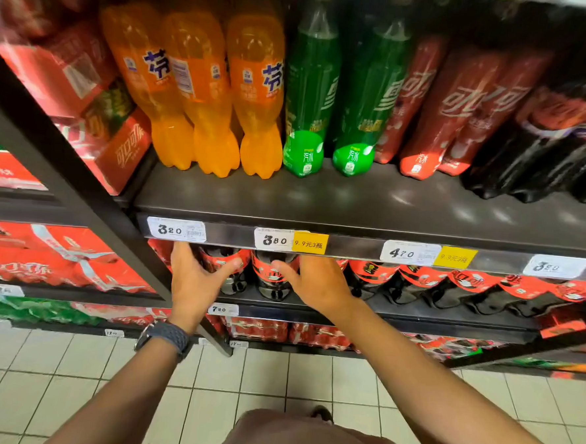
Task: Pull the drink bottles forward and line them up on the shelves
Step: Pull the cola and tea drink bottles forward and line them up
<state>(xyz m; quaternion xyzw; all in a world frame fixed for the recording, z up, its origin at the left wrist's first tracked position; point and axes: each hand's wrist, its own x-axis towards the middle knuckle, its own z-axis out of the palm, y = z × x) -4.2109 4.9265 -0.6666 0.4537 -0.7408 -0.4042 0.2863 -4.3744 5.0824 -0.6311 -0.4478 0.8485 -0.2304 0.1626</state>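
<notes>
- A person stocking a shop's soft-drink aisle reached both hands under the price rail [352, 246] toward the dark cola bottles on the lower shelf [416, 313].
- The left hand [195, 279], a dark wristwatch [162, 338] on its wrist, was spread wide, fingers apart, thumb toward a red-labelled cola bottle [225, 269] at the row's left end; its fingertips ran up behind the rail, so whether they touched a bottle could not be told.
- The right hand [317, 285] was likewise open and closed on nothing, thumb lying against the neighbouring cola bottle [270, 277], the other fingers hidden under the rail.
- These two bottles stood near the shelf's front, in a row of like bottles running off to the right.
- On the upper shelf [371, 202], orange soda bottles [196, 92], green lemon-lime bottles [309, 96] and more red-labelled cola bottles [463, 108] stood well back from the edge, apparently still to be drawn forward.
- Done well, the step would likely call for cupping each bottle low on its body from behind, sliding it rather than lifting it, stopping flush with the shelf lip and turning labels outward.
- Tall bottles pulled high by the neck could tip against their neighbours.
</notes>
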